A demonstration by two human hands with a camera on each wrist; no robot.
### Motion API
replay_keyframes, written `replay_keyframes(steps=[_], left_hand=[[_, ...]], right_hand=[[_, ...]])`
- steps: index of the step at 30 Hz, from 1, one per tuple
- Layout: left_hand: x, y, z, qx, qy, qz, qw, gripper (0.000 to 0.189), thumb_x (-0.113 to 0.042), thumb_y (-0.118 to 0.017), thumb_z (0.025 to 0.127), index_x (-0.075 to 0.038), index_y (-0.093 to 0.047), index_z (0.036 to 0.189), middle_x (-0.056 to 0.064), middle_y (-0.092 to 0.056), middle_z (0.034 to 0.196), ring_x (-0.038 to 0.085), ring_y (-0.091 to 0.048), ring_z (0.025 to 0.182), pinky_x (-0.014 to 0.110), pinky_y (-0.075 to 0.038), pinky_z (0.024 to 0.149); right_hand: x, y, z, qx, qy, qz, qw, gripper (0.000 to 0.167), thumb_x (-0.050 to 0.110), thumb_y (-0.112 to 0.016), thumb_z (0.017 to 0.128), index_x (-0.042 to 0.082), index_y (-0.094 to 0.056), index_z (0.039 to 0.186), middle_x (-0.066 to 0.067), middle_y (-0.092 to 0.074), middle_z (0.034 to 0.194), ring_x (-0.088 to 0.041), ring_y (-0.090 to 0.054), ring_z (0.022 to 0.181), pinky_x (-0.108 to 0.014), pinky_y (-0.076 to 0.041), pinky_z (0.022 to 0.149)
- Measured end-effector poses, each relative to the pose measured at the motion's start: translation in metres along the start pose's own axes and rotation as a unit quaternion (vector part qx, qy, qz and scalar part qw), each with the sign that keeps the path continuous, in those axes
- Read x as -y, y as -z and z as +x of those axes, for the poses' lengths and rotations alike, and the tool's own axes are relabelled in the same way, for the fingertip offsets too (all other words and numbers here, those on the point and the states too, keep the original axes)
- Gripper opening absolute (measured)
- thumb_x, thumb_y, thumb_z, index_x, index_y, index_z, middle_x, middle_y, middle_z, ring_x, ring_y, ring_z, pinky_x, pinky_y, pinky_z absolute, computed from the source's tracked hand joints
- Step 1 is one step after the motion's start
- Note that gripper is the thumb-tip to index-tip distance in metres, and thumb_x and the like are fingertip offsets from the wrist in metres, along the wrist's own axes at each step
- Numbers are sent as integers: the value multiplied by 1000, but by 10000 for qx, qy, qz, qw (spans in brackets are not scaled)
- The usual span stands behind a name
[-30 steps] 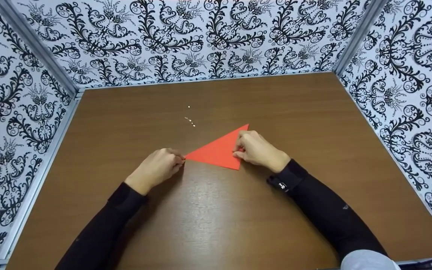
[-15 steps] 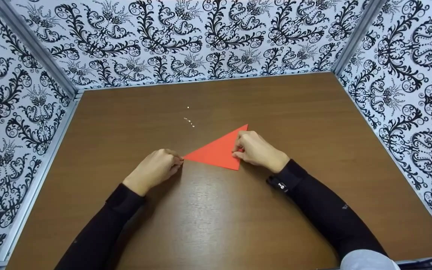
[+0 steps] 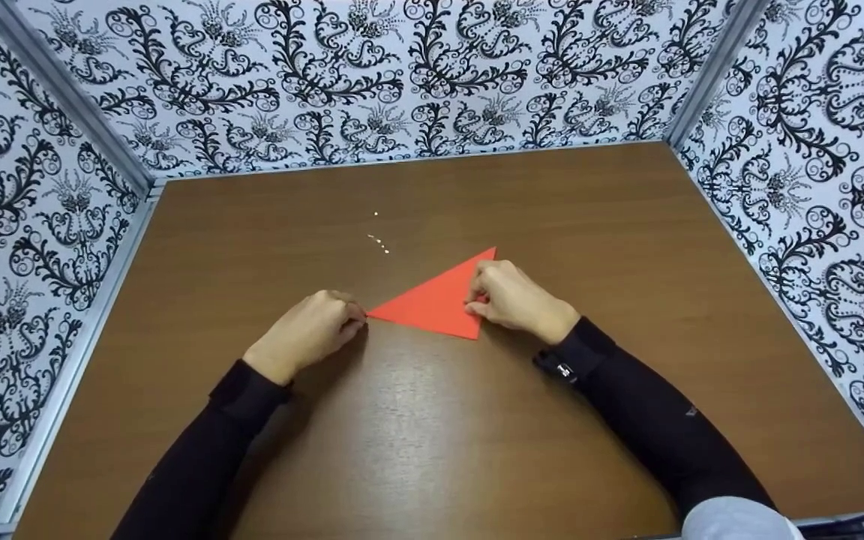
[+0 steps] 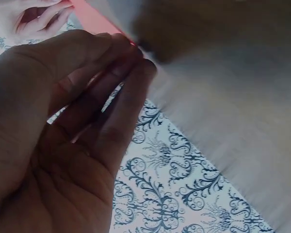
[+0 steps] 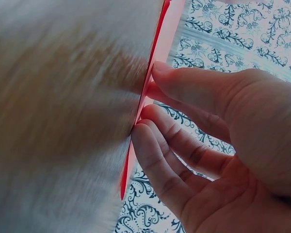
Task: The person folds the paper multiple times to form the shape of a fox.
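A sheet of red paper (image 3: 432, 304), folded into a triangle, lies on the brown table between the two hands. At its pointed left corner, the left hand (image 3: 312, 330) pinches the tip with thumb and fingers. The right hand (image 3: 518, 300) holds the short right edge, its fingertips over the paper. In the left wrist view the left hand's fingers (image 4: 136, 77) come together at the red tip, which they mostly cover. The right wrist view shows the right thumb (image 5: 184, 80) and fingers along the edge of the folded paper (image 5: 167, 29), whose layers stand slightly apart.
The wood-grain table (image 3: 417, 450) is bounded at the back and sides by white panels (image 3: 342, 82) with black scroll patterns and grey metal posts. Small bright specks (image 3: 379, 241) show on the table beyond the paper. A pale rounded object (image 3: 736, 519) sits at the front right.
The left hand's knuckles have risen slightly while its fingertips stay at the paper's left tip. The right hand and the paper have hardly moved.
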State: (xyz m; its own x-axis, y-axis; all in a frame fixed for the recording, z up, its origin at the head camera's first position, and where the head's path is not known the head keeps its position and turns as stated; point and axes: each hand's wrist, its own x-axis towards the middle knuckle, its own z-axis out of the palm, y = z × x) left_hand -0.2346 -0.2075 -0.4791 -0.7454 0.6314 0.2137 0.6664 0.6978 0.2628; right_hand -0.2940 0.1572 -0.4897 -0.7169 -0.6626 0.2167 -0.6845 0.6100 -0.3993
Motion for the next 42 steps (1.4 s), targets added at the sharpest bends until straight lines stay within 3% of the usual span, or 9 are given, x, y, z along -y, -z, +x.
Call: replay_keyframes(steps=[7, 14, 23, 31, 42], left_hand=[[-14, 8, 22, -231, -196, 358, 9989, 8, 3, -83, 102, -4, -88, 103, 10, -82, 102, 31, -82, 99, 44, -71, 89], [-29, -3, 43, -251, -379, 405, 9981, 10, 2, -81, 103, -4, -87, 97, 10, -82, 98, 32, -80, 95, 45, -71, 81], [-41, -16, 67, -141, -294, 526, 9981, 13, 2, -78, 103, -6, -87, 96, 11, -79, 94, 34, -81, 89, 50, -71, 75], [-45, -28, 73, 53, -11, 395, 9992, 7, -1, -86, 99, -7, -87, 95, 14, -80, 95, 37, -83, 91, 54, -71, 79], [-45, -35, 75, -5, 12, 383, 9993, 9, -2, -88, 97, -7, -89, 89, 13, -84, 89, 35, -83, 84, 51, -71, 76]], right_hand=[[0, 2, 0, -15, -25, 2, 10000, 11, 9, -92, 101, 2, -87, 93, -15, -75, 98, -29, -72, 90, -40, -60, 79], [0, 0, -2, 56, -26, 24, 10000, 10, 9, -92, 101, 4, -87, 94, -14, -76, 101, -28, -73, 92, -37, -61, 79], [2, 1, 0, 13, 39, 33, 10000, 13, 8, -92, 101, 4, -85, 91, -14, -74, 98, -27, -72, 89, -36, -58, 77], [2, 1, 1, -1, 73, 60, 10000, 13, 8, -93, 100, 3, -85, 91, -14, -74, 98, -27, -72, 89, -37, -60, 78], [0, 1, 0, 42, -12, 85, 10000, 11, 8, -94, 99, 2, -86, 92, -14, -75, 100, -28, -74, 91, -40, -63, 79]])
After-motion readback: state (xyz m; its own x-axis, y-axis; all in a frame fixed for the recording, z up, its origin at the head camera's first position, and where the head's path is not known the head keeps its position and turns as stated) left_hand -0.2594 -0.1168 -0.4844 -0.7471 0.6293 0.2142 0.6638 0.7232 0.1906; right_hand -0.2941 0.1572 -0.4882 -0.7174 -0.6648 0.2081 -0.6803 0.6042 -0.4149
